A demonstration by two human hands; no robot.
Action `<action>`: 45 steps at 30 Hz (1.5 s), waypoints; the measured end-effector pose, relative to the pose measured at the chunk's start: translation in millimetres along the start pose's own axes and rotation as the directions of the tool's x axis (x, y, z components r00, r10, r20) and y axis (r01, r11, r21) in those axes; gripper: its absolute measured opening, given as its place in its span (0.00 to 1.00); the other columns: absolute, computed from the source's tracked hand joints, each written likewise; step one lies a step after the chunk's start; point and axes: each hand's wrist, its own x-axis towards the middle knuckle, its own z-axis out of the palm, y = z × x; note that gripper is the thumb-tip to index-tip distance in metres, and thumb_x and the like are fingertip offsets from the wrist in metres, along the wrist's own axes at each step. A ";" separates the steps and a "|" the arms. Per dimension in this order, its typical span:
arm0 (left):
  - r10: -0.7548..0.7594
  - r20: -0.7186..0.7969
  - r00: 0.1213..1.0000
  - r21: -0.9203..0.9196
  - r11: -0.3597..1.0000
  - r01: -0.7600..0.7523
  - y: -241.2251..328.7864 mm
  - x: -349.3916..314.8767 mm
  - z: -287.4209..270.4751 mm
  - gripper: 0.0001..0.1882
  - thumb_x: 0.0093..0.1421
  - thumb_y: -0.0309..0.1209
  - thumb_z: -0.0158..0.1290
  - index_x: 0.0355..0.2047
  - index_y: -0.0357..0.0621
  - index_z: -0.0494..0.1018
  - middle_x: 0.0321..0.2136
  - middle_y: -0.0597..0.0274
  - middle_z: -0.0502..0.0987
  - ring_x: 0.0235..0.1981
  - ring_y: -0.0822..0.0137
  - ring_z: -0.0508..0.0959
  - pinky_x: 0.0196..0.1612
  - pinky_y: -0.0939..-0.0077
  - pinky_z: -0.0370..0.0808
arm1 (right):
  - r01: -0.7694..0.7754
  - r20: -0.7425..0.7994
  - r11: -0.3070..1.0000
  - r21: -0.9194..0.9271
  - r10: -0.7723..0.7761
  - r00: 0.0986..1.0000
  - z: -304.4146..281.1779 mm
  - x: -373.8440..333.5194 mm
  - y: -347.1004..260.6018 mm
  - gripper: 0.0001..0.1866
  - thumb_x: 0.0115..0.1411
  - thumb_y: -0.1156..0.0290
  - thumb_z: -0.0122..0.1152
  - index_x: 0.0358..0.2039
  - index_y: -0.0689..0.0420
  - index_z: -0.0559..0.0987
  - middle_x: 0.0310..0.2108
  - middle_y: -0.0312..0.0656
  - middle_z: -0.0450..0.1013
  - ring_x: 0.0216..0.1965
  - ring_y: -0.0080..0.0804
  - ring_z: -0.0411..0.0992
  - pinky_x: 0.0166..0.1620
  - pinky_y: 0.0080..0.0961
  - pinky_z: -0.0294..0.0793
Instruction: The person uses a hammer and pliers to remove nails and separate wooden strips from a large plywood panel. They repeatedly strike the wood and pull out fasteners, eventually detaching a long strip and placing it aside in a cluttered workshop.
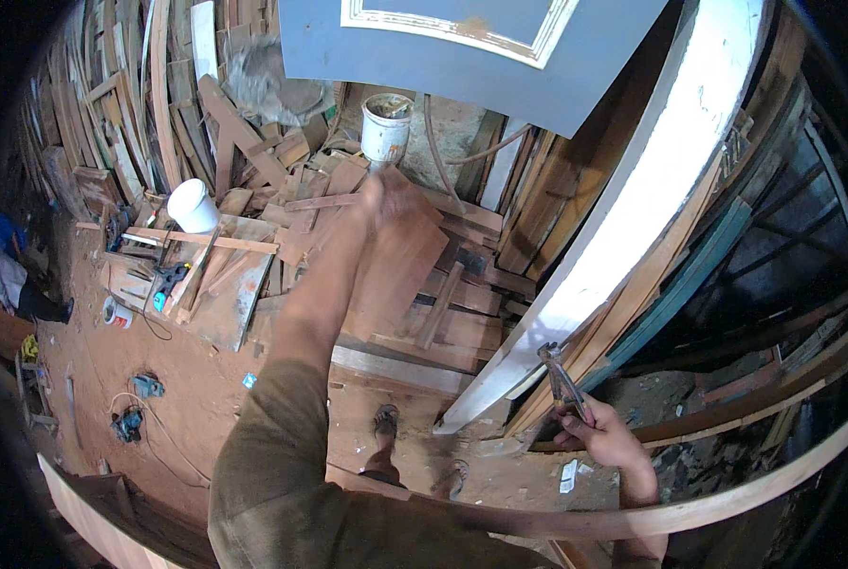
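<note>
Right hand (602, 438): fingers clamped around the handles of grey metal pliers (562, 381), jaws raised against the edge of a long white-painted timber frame (623, 209) that leans diagonally across the workshop. Left hand (393, 196): raised at arm's length, blurred; grip cannot be determined. It sits just below a white paint-stained bucket (386, 128). Floor: reddish packed earth (187, 379) scattered with offcuts. Stacked brown wooden planks (139, 104) line the wall. A blue panel (462, 57) hangs overhead.
</note>
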 end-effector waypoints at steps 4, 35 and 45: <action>-0.273 0.087 0.958 0.560 0.809 0.180 -126.1 -120.1 -12.5 0.30 0.72 0.50 0.35 0.58 0.38 0.68 0.59 0.52 0.70 0.58 0.57 0.71 0.59 0.57 0.68 | -0.040 0.029 0.999 -0.003 0.040 0.999 10.3 7.3 -3.7 0.14 0.69 0.73 0.54 0.53 0.60 0.71 0.41 0.39 0.73 0.35 0.27 0.78 0.36 0.25 0.81; -0.041 0.134 0.990 0.985 -0.105 -0.137 -89.1 -554.2 -7.7 0.41 0.42 0.72 0.60 0.38 0.46 0.78 0.22 0.46 0.79 0.26 0.44 0.81 0.32 0.54 0.79 | 0.184 -0.246 0.914 0.361 -0.097 0.965 -19.1 -85.9 148.2 0.16 0.70 0.54 0.51 0.40 0.56 0.73 0.25 0.34 0.68 0.20 0.21 0.62 0.21 0.20 0.61; -0.088 0.261 0.961 0.959 -0.093 -0.268 8.4 -500.9 -28.6 0.43 0.46 0.74 0.54 0.42 0.46 0.79 0.28 0.45 0.81 0.33 0.43 0.81 0.39 0.52 0.78 | 0.787 -0.826 0.445 0.427 -0.163 0.540 81.9 -77.4 90.4 0.48 0.65 0.31 0.41 0.63 0.67 0.62 0.53 0.53 0.72 0.21 0.24 0.64 0.20 0.16 0.65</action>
